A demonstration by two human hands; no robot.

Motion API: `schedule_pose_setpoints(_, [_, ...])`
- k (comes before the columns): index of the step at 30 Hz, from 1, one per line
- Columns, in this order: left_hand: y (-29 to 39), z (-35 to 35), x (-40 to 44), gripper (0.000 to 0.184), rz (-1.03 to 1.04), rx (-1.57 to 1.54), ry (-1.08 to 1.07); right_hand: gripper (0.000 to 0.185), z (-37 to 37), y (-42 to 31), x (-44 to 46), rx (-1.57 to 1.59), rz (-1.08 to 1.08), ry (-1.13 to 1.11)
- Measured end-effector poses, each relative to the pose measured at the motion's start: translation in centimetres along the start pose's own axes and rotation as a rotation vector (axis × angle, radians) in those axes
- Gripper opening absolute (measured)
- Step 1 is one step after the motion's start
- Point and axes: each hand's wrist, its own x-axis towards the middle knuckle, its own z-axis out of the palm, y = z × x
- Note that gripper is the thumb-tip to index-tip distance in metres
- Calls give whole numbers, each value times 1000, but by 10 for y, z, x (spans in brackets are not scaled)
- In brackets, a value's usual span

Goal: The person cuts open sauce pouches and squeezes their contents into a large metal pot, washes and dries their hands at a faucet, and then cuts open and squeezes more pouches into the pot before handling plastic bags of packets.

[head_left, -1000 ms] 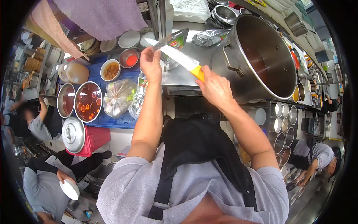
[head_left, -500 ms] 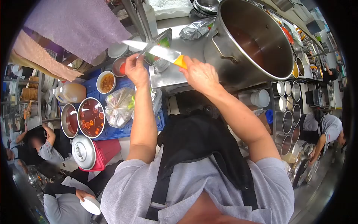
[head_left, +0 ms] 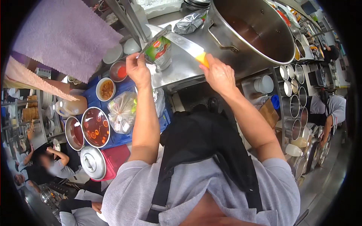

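Note:
My left hand point(head_left: 138, 71) pinches the upper left edge of a pouch point(head_left: 161, 51) with a green label and a red picture on it. The pouch's silvery lower part is over the steel counter. In my right hand point(head_left: 220, 73) is a knife point(head_left: 185, 44) with a wide blade and a yellow handle. Its blade points up and left, and the tip is at the pouch's upper right corner; whether it touches I cannot tell.
A big steel pot point(head_left: 252, 30) stands right of the knife, near a silver packet point(head_left: 189, 23). To the left are a bowl of brown food point(head_left: 106, 89), a bowl with red contents point(head_left: 118, 71), a tied plastic bag point(head_left: 122, 113) and pots of red liquid point(head_left: 95, 126). Co-workers point(head_left: 58, 165) are nearby.
The knife has moved right, so its blade no longer lies across the pouch. More of the pouch's label shows. My left hand keeps its pinch, and the camera view has shifted slightly.

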Motion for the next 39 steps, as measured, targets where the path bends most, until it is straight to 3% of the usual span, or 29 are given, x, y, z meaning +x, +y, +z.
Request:
schedule_pose_setpoints(4, [19, 6, 4, 16, -8, -37, -128, 36, -4, -9, 13, 19, -5, -55])
schedule_pose_setpoints(8, [26, 6, 8, 20, 12, 219, -215, 37, 5, -25, 27, 41, -42, -75])
schedule_pose_setpoints(13, [5, 11, 8, 21, 156, 240, -114, 39, 14, -13, 32, 84, 63, -78])
schedule_pose_setpoints(16, [8, 20, 11, 17, 215, 59, -106, 38, 13, -11, 29, 77, 79, -79])
schedule_pose_setpoints(24, [-4, 20, 24, 21, 243, 328, -105, 39, 18, -14, 33, 92, 64, -38])
schedule_pose_setpoints(26, [-2, 19, 28, 22, 376, 403, -108, 39, 19, -12, 28, 86, 68, -37])
schedule_pose_setpoints(39, [4, 24, 26, 13, 350, 400, -149, 35, 23, 6, -24, 60, 120, 40])
